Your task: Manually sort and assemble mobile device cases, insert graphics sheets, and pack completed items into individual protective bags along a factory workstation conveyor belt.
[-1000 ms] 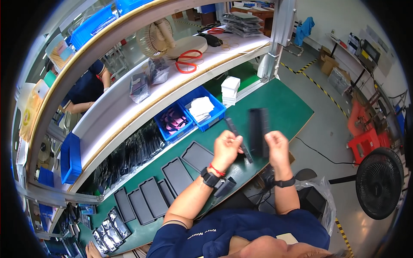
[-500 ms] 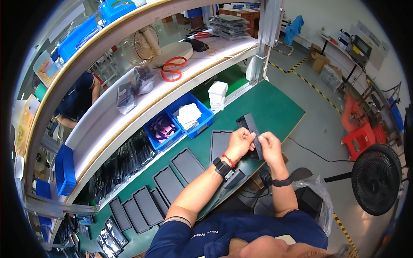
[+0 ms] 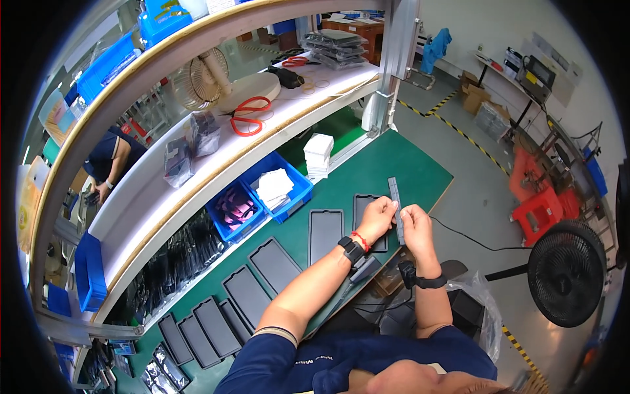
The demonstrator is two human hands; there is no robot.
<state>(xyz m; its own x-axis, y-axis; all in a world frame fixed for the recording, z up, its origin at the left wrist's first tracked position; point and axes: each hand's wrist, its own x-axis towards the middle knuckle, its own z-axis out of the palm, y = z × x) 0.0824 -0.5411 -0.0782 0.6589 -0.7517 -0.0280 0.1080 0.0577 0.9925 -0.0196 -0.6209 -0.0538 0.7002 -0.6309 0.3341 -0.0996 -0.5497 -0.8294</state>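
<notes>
Between my hands is a dark grey plastic tray-like piece [image 3: 394, 190], long and narrow, with blocky segments along it. It is held above the table's near right edge and shows a thin side. My left hand [image 3: 378, 217] pinches it from the left with curled fingers. From the right, my right hand [image 3: 417, 228] grips its lower part, thumb against it. Partly behind my left hand and wrist lies a shallow dark grey tray [image 3: 365, 205]. To its left, a second such tray [image 3: 326, 233] lies flat on the green table.
More dark grey trays [image 3: 248, 289] run along the green table [image 3: 420, 164] toward the lower left. Blue bins [image 3: 298, 194] hold white pads and pinkish-dark pieces. A white stack [image 3: 318, 154] stands beyond. Red-handled scissors [image 3: 249, 117] lie on the shelf; a black fan [image 3: 567, 272] stands right.
The held piece has turned from showing its broad segmented face to a thinner, more upright side. My hands stay on it. The tray behind my left hand shows more clearly. The whole view has shifted slightly.
</notes>
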